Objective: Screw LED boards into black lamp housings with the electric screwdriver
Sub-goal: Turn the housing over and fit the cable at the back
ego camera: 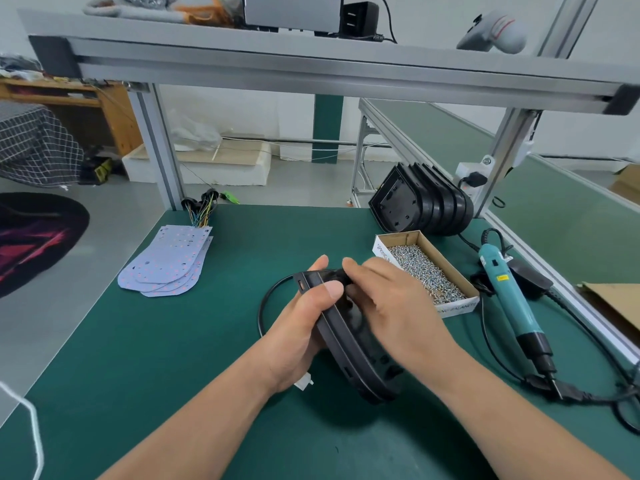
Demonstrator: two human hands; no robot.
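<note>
Just left of the screw box (456, 307), we hold one black lamp housing (349, 348), its long axis running near to far, roughly along the box's long side. Left hand (304, 327) wraps the rim, thumb on top. Right hand (391, 303) lies over the far end; pinching or not, we cannot tell. LED boards (166, 265) lie well left of the box, left hand nearer. Electric screwdriver (509, 292) lies just right of it.

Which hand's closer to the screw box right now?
Right. The right hand sits over the housing, just beside the screw box; the left hand grips the housing's other side, farther from the box.
</note>
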